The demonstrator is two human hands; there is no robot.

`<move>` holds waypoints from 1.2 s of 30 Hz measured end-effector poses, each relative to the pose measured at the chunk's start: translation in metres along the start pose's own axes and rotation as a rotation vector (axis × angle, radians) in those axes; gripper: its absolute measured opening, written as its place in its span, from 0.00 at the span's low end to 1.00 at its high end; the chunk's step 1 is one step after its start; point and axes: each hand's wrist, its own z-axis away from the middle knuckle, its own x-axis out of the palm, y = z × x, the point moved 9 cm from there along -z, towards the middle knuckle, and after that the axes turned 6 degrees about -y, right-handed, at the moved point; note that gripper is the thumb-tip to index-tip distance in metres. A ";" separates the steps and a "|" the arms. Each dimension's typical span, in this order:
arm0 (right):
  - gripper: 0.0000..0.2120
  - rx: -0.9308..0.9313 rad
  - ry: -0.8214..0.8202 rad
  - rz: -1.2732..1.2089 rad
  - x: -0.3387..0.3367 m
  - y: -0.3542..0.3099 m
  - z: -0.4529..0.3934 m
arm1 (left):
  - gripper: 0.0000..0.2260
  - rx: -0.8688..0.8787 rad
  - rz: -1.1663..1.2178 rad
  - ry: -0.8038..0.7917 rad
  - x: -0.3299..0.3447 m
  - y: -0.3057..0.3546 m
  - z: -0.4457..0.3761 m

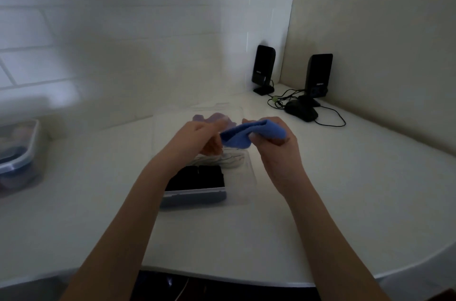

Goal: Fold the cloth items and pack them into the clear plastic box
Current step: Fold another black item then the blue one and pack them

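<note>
A blue cloth hangs above the clear plastic box on the white table. My right hand grips its right end, fingers curled around the fabric. My left hand pinches its left end. Inside the box lie a folded black cloth at the near end, a white striped cloth in the middle, an orange cloth partly behind my left hand, and a purple cloth at the far end.
A second plastic container with dark items stands at the far left. Two black speakers, a black mouse and tangled cables occupy the far right corner. The table's rounded front edge is near me.
</note>
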 end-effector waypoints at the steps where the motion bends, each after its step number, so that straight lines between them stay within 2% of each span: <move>1: 0.14 -0.003 0.001 -0.013 -0.001 -0.003 0.002 | 0.24 -0.038 0.078 -0.014 0.004 -0.002 0.001; 3: 0.12 -0.065 -0.008 -0.056 -0.001 -0.014 0.009 | 0.23 -0.078 0.191 -0.008 0.006 -0.005 -0.001; 6: 0.14 -0.154 -0.115 -0.065 0.014 -0.034 0.018 | 0.25 -0.163 0.245 -0.028 0.012 -0.008 -0.002; 8: 0.25 -0.205 -0.108 -0.117 0.019 -0.044 0.025 | 0.17 -0.158 0.312 -0.012 0.010 -0.010 0.003; 9: 0.28 -0.229 -0.133 -0.077 0.022 -0.046 0.028 | 0.15 -0.135 0.347 0.008 0.009 -0.009 0.003; 10: 0.24 -0.256 -0.162 -0.046 0.026 -0.048 0.033 | 0.17 -0.107 0.403 0.013 0.010 -0.009 0.004; 12: 0.10 -0.305 -0.252 0.039 0.037 -0.053 0.036 | 0.18 -0.049 0.464 0.040 0.007 -0.012 0.011; 14: 0.23 -0.347 -0.279 0.179 0.040 -0.054 0.035 | 0.15 0.003 0.462 0.076 0.004 -0.013 0.015; 16: 0.26 -0.352 -0.251 0.246 0.039 -0.054 0.033 | 0.14 0.035 0.452 0.100 0.001 -0.010 0.016; 18: 0.24 -0.336 -0.244 0.276 0.041 -0.052 0.032 | 0.13 0.064 0.388 0.100 0.001 -0.009 0.017; 24: 0.07 -0.222 -0.140 0.203 0.031 -0.040 0.026 | 0.14 0.168 0.271 0.065 0.014 0.000 0.026; 31: 0.14 -0.232 -0.053 0.004 0.023 -0.044 0.028 | 0.13 0.247 0.381 -0.038 0.029 0.008 0.032; 35: 0.06 -0.227 -0.040 -0.002 0.023 -0.043 0.028 | 0.13 0.270 0.462 -0.045 0.028 0.008 0.031; 36: 0.07 -0.229 -0.030 0.014 0.022 -0.042 0.028 | 0.13 0.275 0.476 -0.050 0.028 0.008 0.031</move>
